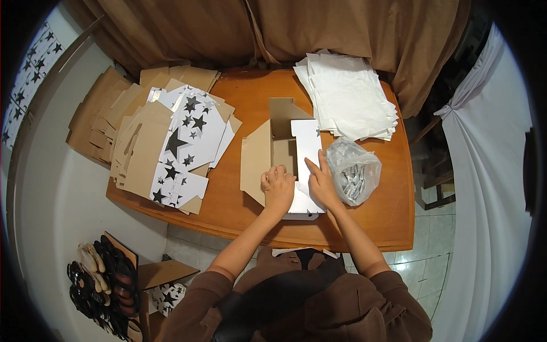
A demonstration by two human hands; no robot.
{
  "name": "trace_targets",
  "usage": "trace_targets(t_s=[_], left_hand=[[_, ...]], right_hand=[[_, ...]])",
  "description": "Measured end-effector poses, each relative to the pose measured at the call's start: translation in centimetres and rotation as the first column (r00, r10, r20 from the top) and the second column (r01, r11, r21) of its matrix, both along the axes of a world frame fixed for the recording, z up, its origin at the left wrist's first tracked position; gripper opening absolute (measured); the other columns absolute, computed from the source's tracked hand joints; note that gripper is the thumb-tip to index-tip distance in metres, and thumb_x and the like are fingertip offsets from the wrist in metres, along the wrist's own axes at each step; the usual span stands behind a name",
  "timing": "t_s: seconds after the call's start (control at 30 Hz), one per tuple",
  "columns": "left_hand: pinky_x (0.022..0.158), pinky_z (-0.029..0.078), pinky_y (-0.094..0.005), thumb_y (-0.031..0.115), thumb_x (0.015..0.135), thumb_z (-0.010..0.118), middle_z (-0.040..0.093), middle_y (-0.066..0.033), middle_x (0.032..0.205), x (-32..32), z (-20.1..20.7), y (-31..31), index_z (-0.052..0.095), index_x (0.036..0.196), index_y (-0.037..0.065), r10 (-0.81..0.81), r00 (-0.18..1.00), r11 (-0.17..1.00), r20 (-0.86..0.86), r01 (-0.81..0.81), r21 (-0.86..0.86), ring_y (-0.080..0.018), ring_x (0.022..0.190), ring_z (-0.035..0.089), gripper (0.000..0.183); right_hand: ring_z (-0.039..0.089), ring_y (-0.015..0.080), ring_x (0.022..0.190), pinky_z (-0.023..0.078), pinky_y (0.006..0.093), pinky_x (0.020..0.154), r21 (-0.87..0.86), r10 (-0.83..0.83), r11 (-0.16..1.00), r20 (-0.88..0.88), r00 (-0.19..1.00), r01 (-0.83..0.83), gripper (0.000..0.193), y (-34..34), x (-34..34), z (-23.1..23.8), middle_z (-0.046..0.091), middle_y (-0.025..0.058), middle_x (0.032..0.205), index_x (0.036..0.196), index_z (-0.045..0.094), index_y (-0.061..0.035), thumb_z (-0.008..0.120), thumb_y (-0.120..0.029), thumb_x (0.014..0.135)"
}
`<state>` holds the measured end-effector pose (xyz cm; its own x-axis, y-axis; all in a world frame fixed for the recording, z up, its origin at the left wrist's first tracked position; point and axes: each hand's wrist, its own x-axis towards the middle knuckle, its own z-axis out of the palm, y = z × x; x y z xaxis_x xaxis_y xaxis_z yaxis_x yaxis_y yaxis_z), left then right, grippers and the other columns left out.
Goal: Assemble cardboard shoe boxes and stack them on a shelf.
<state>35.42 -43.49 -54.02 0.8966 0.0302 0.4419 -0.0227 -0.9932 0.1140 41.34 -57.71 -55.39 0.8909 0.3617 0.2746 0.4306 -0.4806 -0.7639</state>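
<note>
While left grip (pixel 278 191) holds carton (pixel 256 155) | right grip (pixel 323 185) lies spread | bag (pixel 353 170) beside, paper (pixel 347 96) beyond

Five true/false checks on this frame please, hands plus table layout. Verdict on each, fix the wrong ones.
1. The cardboard box has its top open. True.
2. The right hand is inside the plastic bag. False: it is on the box's white flap, and the bag lies to its right.
3. The left hand is at the box. True.
4. The white sheets lie left of the box. False: they lie beyond it, to the right.
5. The star-patterned pieces lie left of the box. True.
</note>
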Motion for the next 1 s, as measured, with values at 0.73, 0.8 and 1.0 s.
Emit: trace_targets(t_s=[0.73,0.8,1.0], left_hand=[[0.104,0.029,-0.0458,0.008,0.076,0.063,0.041,-0.0048,0.138,15.8,6.9,8.6,0.038,0.137,0.02,-0.329,0.94,0.942,0.087,0.32,0.104,-0.0262,0.125,0.039,0.067],[0.101,0.032,-0.0444,0.006,0.077,0.06,0.047,-0.0036,0.133,15.3,6.4,9.0,0.044,0.134,0.02,-0.398,0.91,0.914,0.113,0.382,0.14,-0.0242,0.12,0.044,0.061],[0.086,0.038,-0.0358,0.006,0.077,0.057,0.061,0.0033,0.103,12.4,5.4,9.2,0.061,0.107,0.016,-0.512,0.852,0.855,0.112,0.493,0.16,-0.0173,0.096,0.056,0.032]], right_hand=[[0.018,0.0457,0.135,0.02,0.0522,0.109,-0.35,0.014,0.936,0.157,0.987,0.043,0.051,3.0,10.6,4.6,0.026,0.0229,0.146,0.136,0.042,-0.0096,0.051,-0.025,0.088],[0.021,0.046,0.134,0.021,0.0524,0.108,-0.36,-0.026,0.93,0.137,0.99,0.074,0.053,3.2,10.0,4.1,0.029,0.0244,0.144,0.136,0.042,-0.0095,0.053,-0.028,0.087],[0.025,0.0453,0.132,0.027,0.0529,0.104,-0.42,-0.105,0.887,0.221,0.97,0.192,0.055,3.6,8.8,1.5,0.031,0.0271,0.142,0.133,0.045,-0.0067,0.054,-0.033,0.086]])
